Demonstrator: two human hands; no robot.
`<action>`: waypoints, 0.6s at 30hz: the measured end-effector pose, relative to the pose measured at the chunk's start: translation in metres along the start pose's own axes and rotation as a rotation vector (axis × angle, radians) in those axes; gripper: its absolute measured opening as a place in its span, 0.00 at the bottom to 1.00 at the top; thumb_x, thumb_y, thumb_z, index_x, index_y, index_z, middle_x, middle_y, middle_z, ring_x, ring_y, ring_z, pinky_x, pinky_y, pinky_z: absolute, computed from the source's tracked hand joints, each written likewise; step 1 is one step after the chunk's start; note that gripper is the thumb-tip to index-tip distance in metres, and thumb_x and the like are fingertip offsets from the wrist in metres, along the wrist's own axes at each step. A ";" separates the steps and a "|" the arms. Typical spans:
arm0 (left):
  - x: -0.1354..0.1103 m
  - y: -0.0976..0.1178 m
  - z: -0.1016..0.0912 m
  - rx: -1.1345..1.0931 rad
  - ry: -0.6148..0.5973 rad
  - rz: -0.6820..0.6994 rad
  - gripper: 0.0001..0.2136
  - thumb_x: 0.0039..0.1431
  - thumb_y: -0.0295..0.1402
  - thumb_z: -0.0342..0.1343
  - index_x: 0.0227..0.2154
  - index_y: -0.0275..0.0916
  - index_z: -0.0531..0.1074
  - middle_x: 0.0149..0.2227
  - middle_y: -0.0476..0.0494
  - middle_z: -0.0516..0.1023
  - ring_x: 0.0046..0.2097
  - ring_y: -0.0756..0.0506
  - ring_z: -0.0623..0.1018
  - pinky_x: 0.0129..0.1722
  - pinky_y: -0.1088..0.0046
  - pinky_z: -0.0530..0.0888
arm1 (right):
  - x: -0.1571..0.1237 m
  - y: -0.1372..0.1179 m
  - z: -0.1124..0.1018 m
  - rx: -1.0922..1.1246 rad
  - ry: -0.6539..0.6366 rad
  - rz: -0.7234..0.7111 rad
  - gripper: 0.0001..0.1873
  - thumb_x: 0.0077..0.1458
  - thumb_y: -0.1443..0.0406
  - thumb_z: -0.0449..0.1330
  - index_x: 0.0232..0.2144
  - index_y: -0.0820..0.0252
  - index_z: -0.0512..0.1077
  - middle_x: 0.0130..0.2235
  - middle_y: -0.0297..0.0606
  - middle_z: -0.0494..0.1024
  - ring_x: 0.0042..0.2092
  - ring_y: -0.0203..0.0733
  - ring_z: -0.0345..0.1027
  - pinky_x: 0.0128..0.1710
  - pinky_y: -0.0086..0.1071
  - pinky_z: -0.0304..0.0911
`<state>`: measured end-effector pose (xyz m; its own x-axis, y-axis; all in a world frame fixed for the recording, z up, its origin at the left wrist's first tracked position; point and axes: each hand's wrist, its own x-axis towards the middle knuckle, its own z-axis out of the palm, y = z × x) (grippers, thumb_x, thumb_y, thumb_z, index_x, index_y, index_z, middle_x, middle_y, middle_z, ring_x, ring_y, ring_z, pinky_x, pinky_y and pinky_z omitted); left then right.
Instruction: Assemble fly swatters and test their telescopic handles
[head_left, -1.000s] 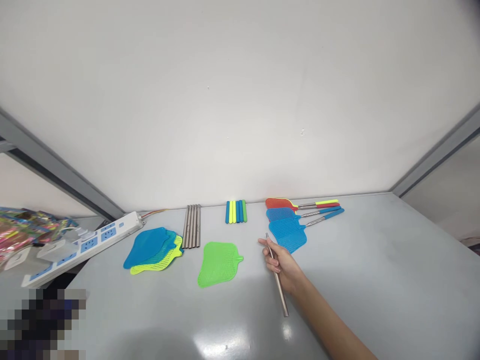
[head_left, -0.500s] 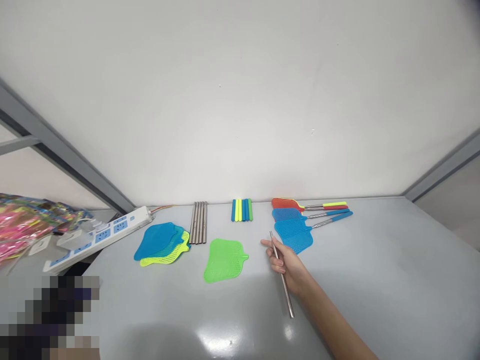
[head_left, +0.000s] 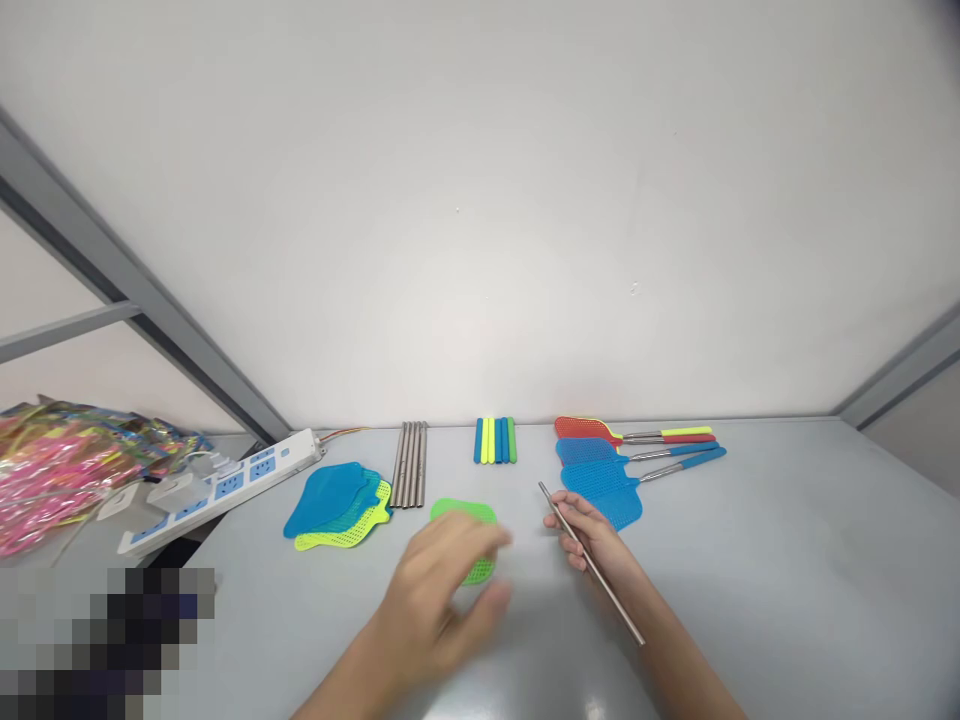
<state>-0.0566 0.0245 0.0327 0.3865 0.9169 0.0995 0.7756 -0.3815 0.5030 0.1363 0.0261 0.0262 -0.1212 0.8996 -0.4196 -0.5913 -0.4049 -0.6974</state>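
Observation:
My right hand [head_left: 596, 545] is closed round a thin metal rod [head_left: 600, 575], which slants from upper left to lower right above the grey table [head_left: 787, 580]. My left hand [head_left: 442, 600] reaches in from below, fingers spread, over a green mesh swatter head [head_left: 465, 512] and covers most of it; the hand is blurred by motion. Whether it touches the head I cannot tell. Assembled fly swatters [head_left: 615, 460] with red, blue and yellow handles lie just beyond my right hand.
Against the wall lie a row of metal rods [head_left: 410, 476] and a row of coloured handle grips [head_left: 495, 440]. A stack of blue and yellow swatter heads [head_left: 337, 505] lies left of them. A white power strip [head_left: 225, 485] and shiny pink packets [head_left: 60, 470] sit at far left.
My left hand has come into view and moved over the green swatter head. My right hand has tilted the rod more to the right. The camera has tipped down slightly.

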 end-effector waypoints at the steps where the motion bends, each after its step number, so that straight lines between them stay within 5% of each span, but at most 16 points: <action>1: 0.001 0.000 -0.002 0.004 -0.003 -0.003 0.19 0.51 0.38 0.48 0.47 0.42 0.58 0.48 0.41 0.61 0.47 0.44 0.64 0.44 0.62 0.63 | 0.000 0.000 0.000 0.006 0.001 0.022 0.14 0.39 0.63 0.60 0.31 0.59 0.62 0.23 0.33 0.71 0.13 0.23 0.49 0.09 0.18 0.41; 5: 0.005 -0.001 -0.010 0.013 -0.052 0.001 0.32 0.45 0.42 0.52 0.53 0.46 0.47 0.53 0.41 0.55 0.54 0.41 0.56 0.49 0.62 0.58 | -0.003 -0.001 0.002 0.047 0.010 0.043 0.13 0.41 0.63 0.58 0.33 0.58 0.63 0.28 0.36 0.73 0.15 0.25 0.54 0.09 0.18 0.41; 9: 0.007 -0.006 -0.008 0.035 -0.120 0.008 0.38 0.43 0.45 0.52 0.55 0.45 0.40 0.56 0.41 0.49 0.56 0.40 0.49 0.51 0.60 0.54 | -0.007 0.001 0.005 0.096 0.037 -0.037 0.12 0.44 0.64 0.54 0.34 0.61 0.65 0.34 0.43 0.73 0.21 0.31 0.62 0.13 0.21 0.51; 18: 0.002 -0.008 0.030 0.163 0.029 -0.043 0.27 0.53 0.41 0.41 0.55 0.40 0.44 0.56 0.41 0.50 0.58 0.41 0.44 0.52 0.58 0.48 | -0.007 0.009 0.005 0.131 0.000 -0.214 0.15 0.41 0.67 0.54 0.36 0.61 0.67 0.40 0.45 0.71 0.28 0.38 0.63 0.18 0.27 0.56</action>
<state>-0.0466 0.0259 0.0031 0.3382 0.9350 0.1067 0.8629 -0.3534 0.3612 0.1282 0.0174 0.0257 0.0177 0.9627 -0.2699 -0.7015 -0.1804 -0.6895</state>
